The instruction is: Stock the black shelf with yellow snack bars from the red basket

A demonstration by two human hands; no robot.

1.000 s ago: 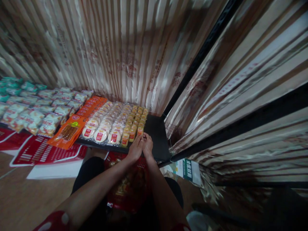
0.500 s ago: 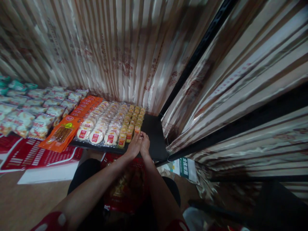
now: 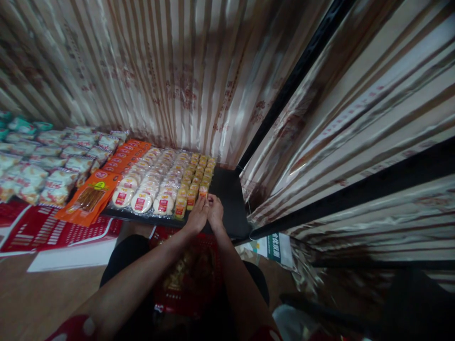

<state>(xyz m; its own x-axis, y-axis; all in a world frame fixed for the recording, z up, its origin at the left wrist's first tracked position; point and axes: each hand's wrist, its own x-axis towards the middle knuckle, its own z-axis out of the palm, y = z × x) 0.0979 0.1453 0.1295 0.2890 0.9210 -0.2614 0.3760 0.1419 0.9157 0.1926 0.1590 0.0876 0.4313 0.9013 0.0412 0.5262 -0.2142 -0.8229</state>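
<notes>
At the front of the rightmost row of small yellow snack packets (image 3: 192, 188), my left hand (image 3: 197, 217) and my right hand (image 3: 215, 213) meet side by side. Their closed fingers are at the front snack packet (image 3: 203, 191), which has a red label and stands upright; its lower part is hidden behind them. Left of that row are more yellow packets, then rows of round white wrapped biscuits (image 3: 141, 202) with red labels. All of these stand on a black shelf (image 3: 231, 199).
Orange snack bags (image 3: 90, 196) and many white snack bags (image 3: 59, 184) lie further left. A black upright post (image 3: 270, 121) and a black bar (image 3: 330, 196) frame the shelf's right side, before striped curtains (image 3: 185, 80). A large red bag (image 3: 188, 279) sits between my legs.
The right hand has shifted very slightly to the right, its fingers still at the front packet. The left hand and the rows stay nearly the same; the view has tilted a little.
</notes>
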